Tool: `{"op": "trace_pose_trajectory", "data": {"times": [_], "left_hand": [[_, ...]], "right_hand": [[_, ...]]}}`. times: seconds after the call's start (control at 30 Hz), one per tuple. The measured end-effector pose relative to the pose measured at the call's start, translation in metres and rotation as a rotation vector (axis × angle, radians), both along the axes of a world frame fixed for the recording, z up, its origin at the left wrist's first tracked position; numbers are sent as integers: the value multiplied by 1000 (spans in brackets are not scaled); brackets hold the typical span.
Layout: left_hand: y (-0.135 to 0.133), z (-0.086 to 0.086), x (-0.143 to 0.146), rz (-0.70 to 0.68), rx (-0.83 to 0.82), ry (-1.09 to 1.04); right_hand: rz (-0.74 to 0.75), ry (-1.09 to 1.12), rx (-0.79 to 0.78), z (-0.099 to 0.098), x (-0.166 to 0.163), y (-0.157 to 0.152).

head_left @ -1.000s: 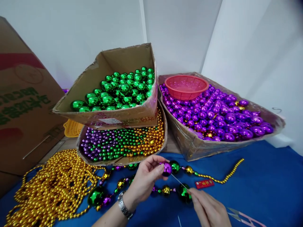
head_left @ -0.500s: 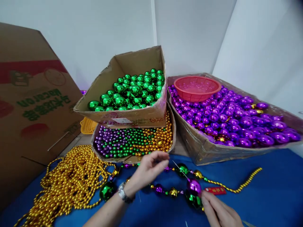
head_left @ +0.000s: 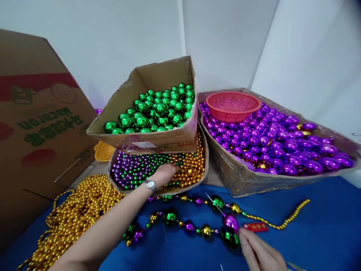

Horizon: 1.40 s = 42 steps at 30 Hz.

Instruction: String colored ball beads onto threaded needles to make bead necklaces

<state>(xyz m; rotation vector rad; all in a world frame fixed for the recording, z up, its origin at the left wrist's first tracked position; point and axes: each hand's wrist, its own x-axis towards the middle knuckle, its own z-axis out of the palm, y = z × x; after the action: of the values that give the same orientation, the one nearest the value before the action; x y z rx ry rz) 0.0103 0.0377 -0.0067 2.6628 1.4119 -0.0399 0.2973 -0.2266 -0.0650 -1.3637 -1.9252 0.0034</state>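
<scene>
The right hand [head_left: 261, 254] pinches its fingers shut on the limp bead strand [head_left: 188, 227] on the blue desk [head_left: 310, 241], beside its large purple bead [head_left: 230, 222], likely light, slick and best gripped at the thread, while the left hand [head_left: 165, 174] dips into the small-bead box [head_left: 207, 150], grip unclear.
</scene>
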Motion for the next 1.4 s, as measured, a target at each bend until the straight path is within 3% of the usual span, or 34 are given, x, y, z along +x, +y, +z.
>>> {"op": "trace_pose_trajectory", "data": {"times": [0.13,0.23,0.4,0.47,0.6,0.7,1.1,1.4], "left_hand": [[10,-4,8,-14,-68,-44],[10,3,8,17,-92,-175],[-31,26,19,70,-172,-509],[-58,34,29,98,-346,-746],[-101,39,49,254,-1020,-1404],[-114,37,59,319,-1173,-1520],[-125,30,71,376,-1260,-1559],[-139,38,90,207,-993,-1374]], "right_hand": [[-20,26,1,4,-2,1],[-28,39,-7,4,-4,-1],[-34,98,-44,9,-9,-2],[-38,123,-41,13,-13,0],[-30,162,-27,22,-21,3],[-46,175,-36,25,-24,3],[-70,133,-26,25,-21,-2],[-110,133,-46,28,-11,-6]]}}
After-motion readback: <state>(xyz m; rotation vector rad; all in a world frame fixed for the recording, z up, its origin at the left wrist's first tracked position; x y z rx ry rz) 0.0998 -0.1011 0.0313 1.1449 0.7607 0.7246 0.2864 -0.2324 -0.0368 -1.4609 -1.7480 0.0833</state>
